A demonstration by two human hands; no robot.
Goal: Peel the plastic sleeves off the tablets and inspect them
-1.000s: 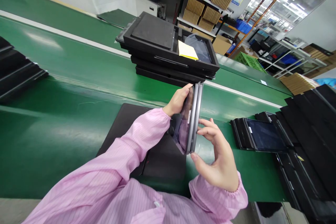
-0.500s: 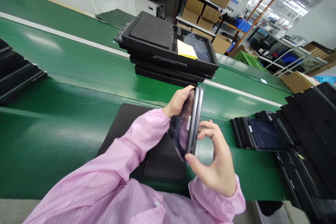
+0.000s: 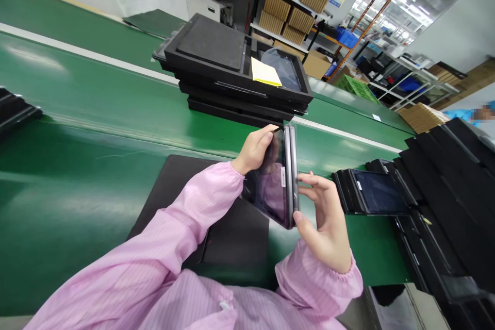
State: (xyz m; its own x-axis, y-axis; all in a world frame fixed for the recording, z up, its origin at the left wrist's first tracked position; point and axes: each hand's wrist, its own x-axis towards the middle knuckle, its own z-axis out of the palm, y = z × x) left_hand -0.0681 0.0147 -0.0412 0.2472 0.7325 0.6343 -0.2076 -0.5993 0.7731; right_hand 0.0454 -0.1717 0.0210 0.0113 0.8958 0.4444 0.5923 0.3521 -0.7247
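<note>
Two thin dark tablets [image 3: 268, 185] with glossy screens and clear film stand tilted together above the green bench, a small white label on the front one. My left hand [image 3: 256, 148] is closed around their far left edge. On the right side, my right hand [image 3: 325, 216] has its thumb and fingers spread apart, with the tips at the tablets' long edge. Whether those tips press on it I cannot tell. Below the tablets lies a black mat [image 3: 235, 237], partly covered by my left sleeve.
Behind my hands stands a stack of black foam trays [image 3: 216, 41], a yellow paper [image 3: 266, 72] on top. More tablets [image 3: 379, 192] lean at right beside a tall pile of black trays [image 3: 444, 180]. Another dark stack [image 3: 17, 111] is at far left; a person shows at far right.
The tablets have turned so more of the front screen faces me. My right thumb has shifted from the front lower corner to the side edge. The view has swung slightly.
</note>
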